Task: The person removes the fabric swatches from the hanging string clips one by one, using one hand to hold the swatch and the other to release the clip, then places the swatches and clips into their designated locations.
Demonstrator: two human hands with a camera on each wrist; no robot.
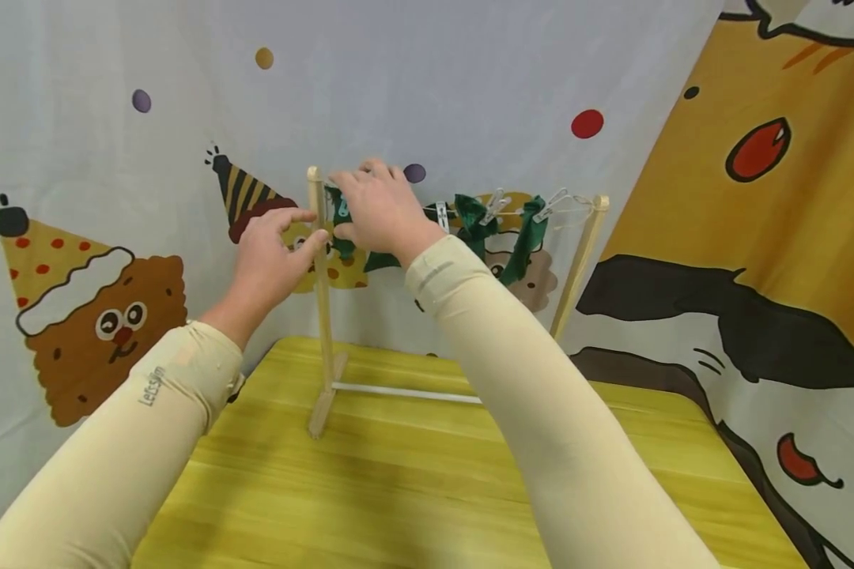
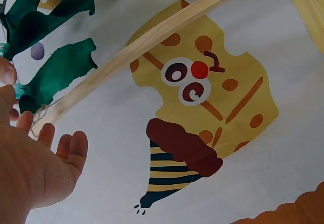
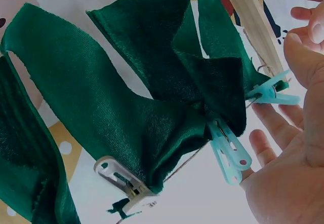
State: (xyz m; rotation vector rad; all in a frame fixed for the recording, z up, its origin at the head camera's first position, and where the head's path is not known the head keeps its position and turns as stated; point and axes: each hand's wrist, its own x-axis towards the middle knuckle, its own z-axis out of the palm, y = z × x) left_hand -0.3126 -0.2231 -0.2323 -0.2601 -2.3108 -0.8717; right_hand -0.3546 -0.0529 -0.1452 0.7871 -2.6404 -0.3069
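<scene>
Small wooden drying rack (image 1: 325,316) stands on a yellow surface (image 1: 413,482), near its far edge, close before a printed cartoon backdrop (image 1: 78,308). Two upright posts, one white crossbar low down. Bare surface in front of the rack; both sleeved forearms reach over it.

Green cloth strips (image 3: 126,112) hang from the line strung between the post tops. Head view shows three green bunches along the line; the leftmost sits under the right hand.

Pegs counted: two turquoise (image 3: 228,153) and one white (image 3: 124,183) in the right wrist view; two more pale pegs (image 1: 494,207) toward the right post in the head view.

Right hand (image 1: 377,209): at the top of the left post, over the leftmost cloth. Grip apart — fingers (image 3: 271,122) straight, lying just beside the turquoise pegs; whether they touch, cannot tell.

Left hand (image 1: 273,249): just left of the left post, fingertips at the post. Grip apart, fingers (image 2: 71,145) loosely spread, holding nothing. Cloth hangs just beyond them in the left wrist view.
</scene>
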